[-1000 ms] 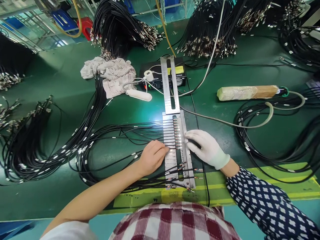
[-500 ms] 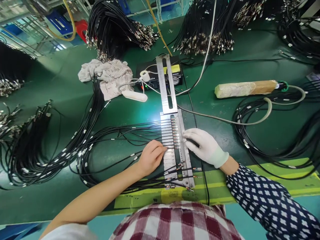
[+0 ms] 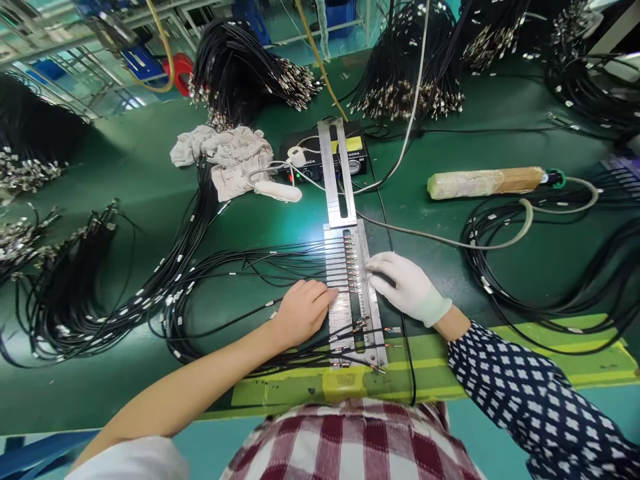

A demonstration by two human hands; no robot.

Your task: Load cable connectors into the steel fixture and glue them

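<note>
A slotted metal jig [image 3: 341, 313] lies on the bench, with black cables [image 3: 305, 255] side by side in its upper slots and their stripped ends in a row at the right. My bare left hand [image 3: 304, 312] is at the jig's middle, its fingertips closed at a slot on a black cable that is mostly hidden under the hand. My right hand [image 3: 407, 287], in a white glove, has its thumb and fingers bent onto the jig's right rail [image 3: 371, 303]. Several loose cable ends [image 3: 367, 327] cross the jig's lower part.
A slotted metal bar [image 3: 331, 173] extends from the jig over a black control box [image 3: 305, 163]. Crumpled white gloves [image 3: 240, 157] and a white handpiece [image 3: 278, 192] lie left, a wrapped tool [image 3: 487, 183] right. Cable bundles [image 3: 250, 67] are at the back, coiled cables [image 3: 480, 267] right.
My left fingers have flattened somewhat and shifted slightly rightward over the jig. My right hand keeps its place on the rail. The whole view has moved a little.
</note>
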